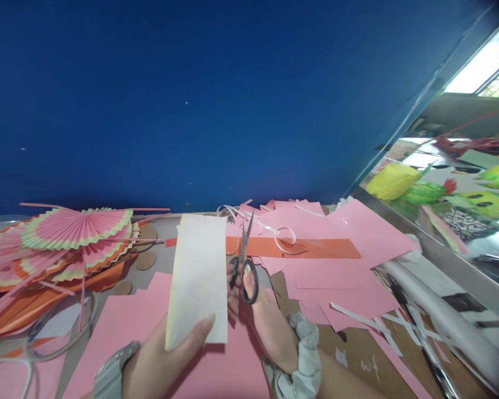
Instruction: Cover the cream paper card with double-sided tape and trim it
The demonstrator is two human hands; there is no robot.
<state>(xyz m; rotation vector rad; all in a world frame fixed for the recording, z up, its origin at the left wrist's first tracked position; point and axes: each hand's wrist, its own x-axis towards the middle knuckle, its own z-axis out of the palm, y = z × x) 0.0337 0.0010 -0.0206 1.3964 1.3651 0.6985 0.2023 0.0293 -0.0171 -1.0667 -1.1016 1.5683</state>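
Observation:
My left hand [166, 354] grips a white paper strip [200, 277] by its lower end, thumb on the front. The strip stands nearly upright, and a pale yellow edge shows along its left side. Just to its right, my right hand [253, 310] holds black-handled scissors [249, 277], thumb through one handle loop. The scissor blades point up and are slightly parted, beside the strip with no paper between them. Behind the scissors an orange strip [307, 247] lies across pink paper sheets [328, 277]. Curled white paper offcuts [285, 239] rest there too.
Folded pink and green paper fans [81, 230] are piled at the left, near brown cardboard discs [145, 260]. White paper scraps [366, 320] and a white roll [436, 310] lie at the right. A blue panel [191, 111] rises behind. Yellow-green craft pieces [393, 180] sit beyond its right edge.

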